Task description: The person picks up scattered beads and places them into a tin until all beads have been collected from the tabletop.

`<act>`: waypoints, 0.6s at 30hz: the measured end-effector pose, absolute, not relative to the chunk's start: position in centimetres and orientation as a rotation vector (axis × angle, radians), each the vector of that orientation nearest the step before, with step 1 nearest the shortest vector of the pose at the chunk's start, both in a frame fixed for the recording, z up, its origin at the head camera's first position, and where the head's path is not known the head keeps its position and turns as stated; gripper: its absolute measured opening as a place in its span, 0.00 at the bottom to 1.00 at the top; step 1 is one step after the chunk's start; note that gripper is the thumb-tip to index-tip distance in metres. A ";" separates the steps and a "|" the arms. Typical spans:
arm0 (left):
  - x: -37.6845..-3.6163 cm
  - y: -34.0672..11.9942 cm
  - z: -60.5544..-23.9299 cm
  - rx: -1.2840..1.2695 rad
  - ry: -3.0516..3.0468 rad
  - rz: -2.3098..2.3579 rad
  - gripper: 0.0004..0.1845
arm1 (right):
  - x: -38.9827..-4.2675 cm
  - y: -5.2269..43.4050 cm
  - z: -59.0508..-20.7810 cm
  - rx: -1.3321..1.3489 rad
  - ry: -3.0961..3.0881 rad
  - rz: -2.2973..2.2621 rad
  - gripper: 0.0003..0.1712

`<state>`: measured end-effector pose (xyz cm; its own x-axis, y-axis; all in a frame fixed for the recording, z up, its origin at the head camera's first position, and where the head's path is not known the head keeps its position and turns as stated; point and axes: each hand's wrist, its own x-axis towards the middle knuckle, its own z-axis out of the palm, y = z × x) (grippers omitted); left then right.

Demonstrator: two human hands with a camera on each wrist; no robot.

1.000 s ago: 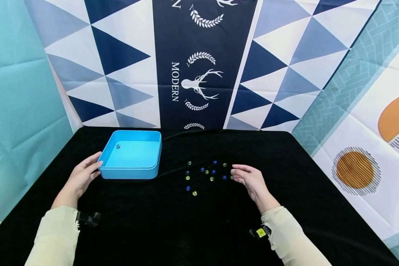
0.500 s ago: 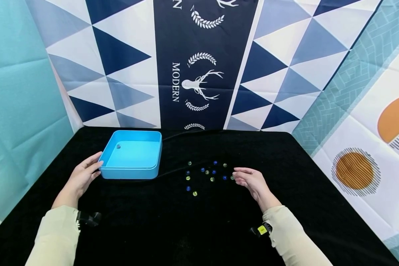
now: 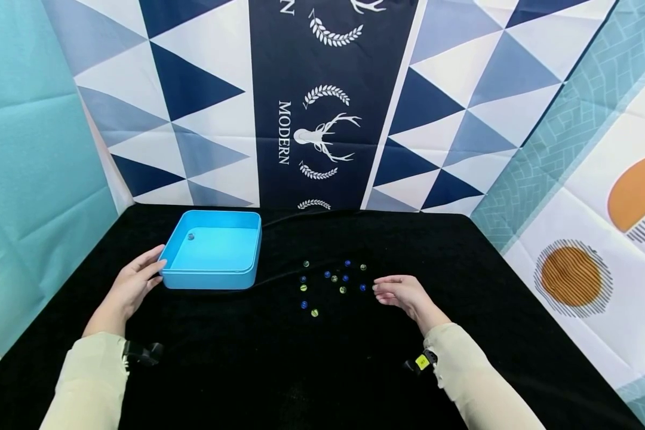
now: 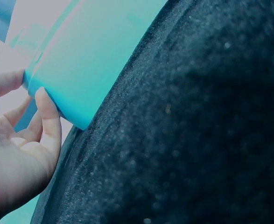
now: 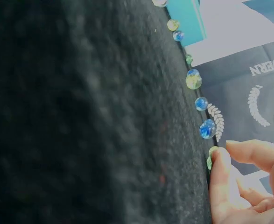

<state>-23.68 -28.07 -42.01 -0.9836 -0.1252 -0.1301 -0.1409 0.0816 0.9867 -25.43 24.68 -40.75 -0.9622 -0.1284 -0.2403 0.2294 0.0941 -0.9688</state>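
Note:
A shallow light-blue box [image 3: 211, 263] stands on the black cloth [image 3: 312, 364] left of centre, with one marble [image 3: 190, 237] inside it. My left hand [image 3: 153, 266] rests with straight fingers against the box's near-left corner; in the left wrist view the thumb [image 4: 47, 116] lies on the box's wall [image 4: 94, 51]. Several blue and yellow-green marbles [image 3: 334, 278] lie scattered to the right of the box. My right hand [image 3: 377, 288] is at the right edge of that scatter. In the right wrist view its thumb [image 5: 219, 177] and a forefinger pinch a green marble [image 5: 210, 158].
Patterned cloth backdrops close off the back and both sides. A dark cable [image 3: 279, 278] runs on the cloth from behind the box toward the marbles. Small cameras are strapped to both wrists [image 3: 420, 361]. In the right wrist view blue marbles [image 5: 207, 129] lie in a line toward the box [image 5: 186, 18].
My right hand has drawn slightly toward me and lowered, and its fingertips now cover the rightmost green marble. The left hand and the box have not moved.

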 end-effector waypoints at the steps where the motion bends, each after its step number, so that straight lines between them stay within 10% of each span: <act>1: -23.7 -28.1 -42.0 -0.283 2.307 2.099 0.37 | -25.5 24.7 -40.7 0.094 2.110 -1.948 0.20; 18: -23.6 -28.0 -42.1 -0.276 2.337 2.084 0.37 | -26.1 24.8 -40.9 0.157 2.008 -2.014 0.09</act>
